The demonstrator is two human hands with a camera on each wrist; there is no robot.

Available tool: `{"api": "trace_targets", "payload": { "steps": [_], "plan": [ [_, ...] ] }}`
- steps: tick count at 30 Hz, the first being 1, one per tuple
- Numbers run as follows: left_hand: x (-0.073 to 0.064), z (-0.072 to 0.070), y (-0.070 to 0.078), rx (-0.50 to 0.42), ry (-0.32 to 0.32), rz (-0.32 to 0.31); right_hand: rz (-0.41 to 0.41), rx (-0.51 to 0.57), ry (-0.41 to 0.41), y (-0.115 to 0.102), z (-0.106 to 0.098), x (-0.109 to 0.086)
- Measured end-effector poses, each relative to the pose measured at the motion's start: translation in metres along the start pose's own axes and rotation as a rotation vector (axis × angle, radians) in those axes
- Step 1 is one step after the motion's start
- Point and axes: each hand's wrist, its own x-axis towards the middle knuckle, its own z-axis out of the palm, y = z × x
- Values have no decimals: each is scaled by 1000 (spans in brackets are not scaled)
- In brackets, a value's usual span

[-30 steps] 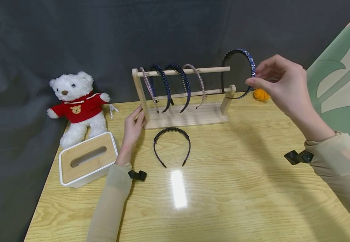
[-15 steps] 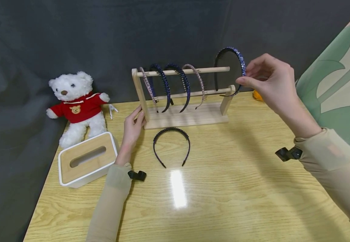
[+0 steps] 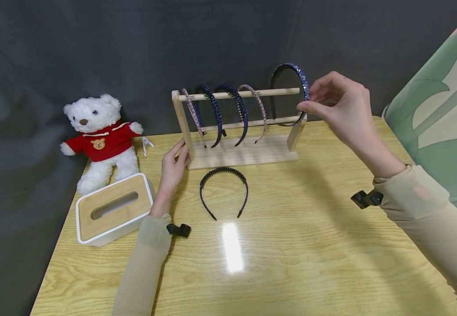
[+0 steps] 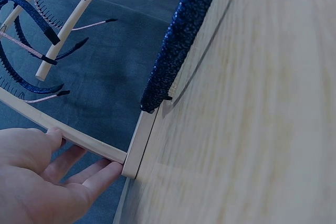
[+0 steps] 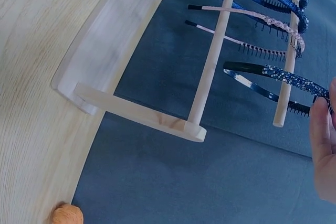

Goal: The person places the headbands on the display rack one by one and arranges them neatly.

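Note:
My right hand (image 3: 340, 98) pinches a blue sequined headband (image 3: 301, 77) by its side, between thumb and fingers. The headband loops around the free right end of the rack's upper rod, and the right wrist view shows that rod inside its curve. My left hand (image 3: 174, 164) holds the foot of the left upright of the wooden headband rack (image 3: 244, 153), fingers against the wood in the left wrist view. Several other headbands, pink and dark blue, hang on the rods, one being a pink headband (image 3: 260, 105). A dark toothed headband (image 3: 224, 169) lies on the table before the rack.
A white teddy bear (image 3: 109, 149) in a red sweater sits at the left back. Before it stands a tissue box (image 3: 84, 206) with a wooden lid, and a small white clip-like object (image 3: 146, 145) lies beside it. An orange ball-like thing (image 5: 67, 214) sits near the table's back edge.
The right hand has moved left with the sequined headband, from beside the rack onto the end of the upper rod. My left hand has stayed on the rack.

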Motion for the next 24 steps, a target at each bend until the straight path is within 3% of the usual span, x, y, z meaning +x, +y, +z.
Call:
{"api": "trace_targets", "payload": {
  "steps": [24],
  "plan": [
    [0,0,2,-18,7,-4,-50,22,-27,0,34,5]
  ]
}}
